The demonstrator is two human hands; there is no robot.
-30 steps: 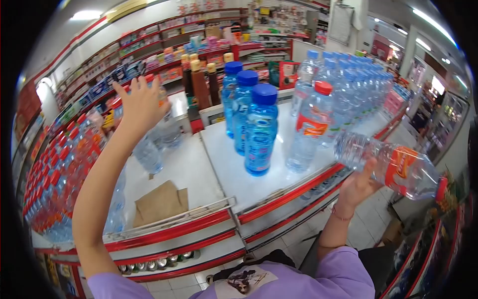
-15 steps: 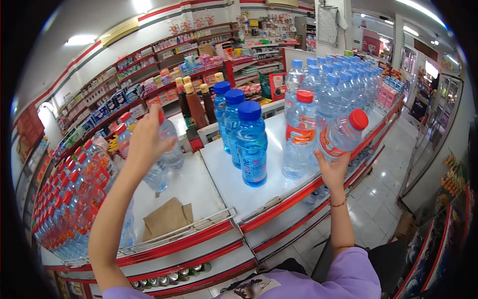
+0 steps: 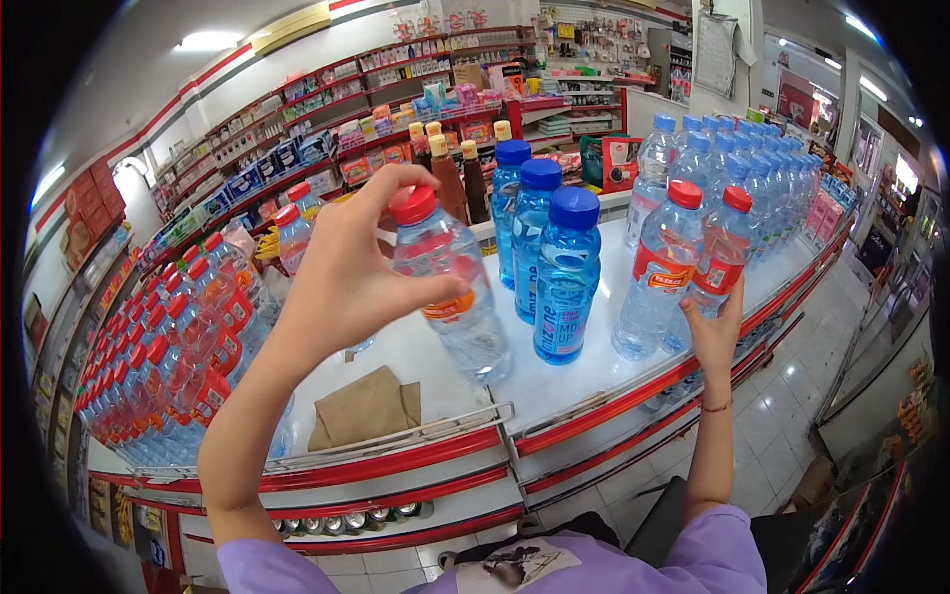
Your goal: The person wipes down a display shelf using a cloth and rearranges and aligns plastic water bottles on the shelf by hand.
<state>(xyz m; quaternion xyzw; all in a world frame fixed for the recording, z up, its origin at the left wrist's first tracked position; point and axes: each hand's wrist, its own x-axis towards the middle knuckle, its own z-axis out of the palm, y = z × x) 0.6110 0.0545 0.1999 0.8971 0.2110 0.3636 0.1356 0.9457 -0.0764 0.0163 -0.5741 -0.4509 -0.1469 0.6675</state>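
Note:
My left hand is closed on a clear water bottle with a red cap, fingers near the cap and thumb across its orange label. The bottle leans over the joint between the two shelf sections. On the right, my right hand grips a second red-capped water bottle by its lower part. This one is nearly upright, close beside another red-capped bottle standing on the white shelf top. Between my hands stand three blue bottles with dark blue caps, in a row running away from me.
Many red-capped bottles crowd the left shelf section. A piece of brown cardboard lies near its front wire rail. Rows of blue-capped bottles fill the back right. Dark sauce bottles stand behind the blue ones.
My left hand has brought its bottle rightward and nearer from the left shelf. The bottle in my right hand has gone from tilted to nearly upright beside its neighbour. The view has turned slightly left.

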